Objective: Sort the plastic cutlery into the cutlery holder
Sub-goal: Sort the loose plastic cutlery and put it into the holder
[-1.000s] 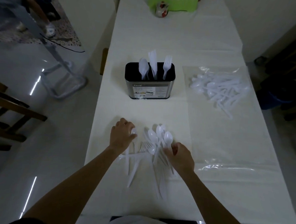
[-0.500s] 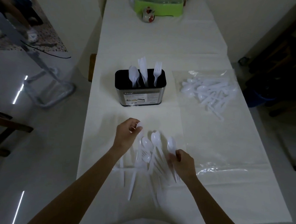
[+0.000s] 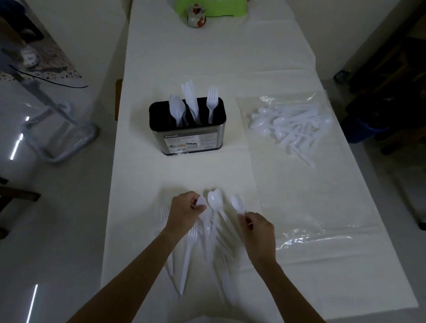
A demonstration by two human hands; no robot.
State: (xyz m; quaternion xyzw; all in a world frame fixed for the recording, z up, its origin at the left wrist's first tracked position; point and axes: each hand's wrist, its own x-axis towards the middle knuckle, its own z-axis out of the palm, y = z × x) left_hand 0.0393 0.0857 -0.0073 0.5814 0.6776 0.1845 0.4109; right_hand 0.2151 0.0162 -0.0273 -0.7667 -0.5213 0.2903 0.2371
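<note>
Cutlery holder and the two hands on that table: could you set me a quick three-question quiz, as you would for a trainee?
1. Multiple choice: how many kinds of cutlery stand in the cutlery holder? A one; B two; C three.
2. True or false: the cutlery holder lies tipped on its side.
3. Fill in: the left hand and the right hand each hold a white plastic ____.
Key: 1 C: holder spoons, knives, a fork. 2 false, it stands upright. 3 spoon: the left-hand spoon and the right-hand spoon.
</note>
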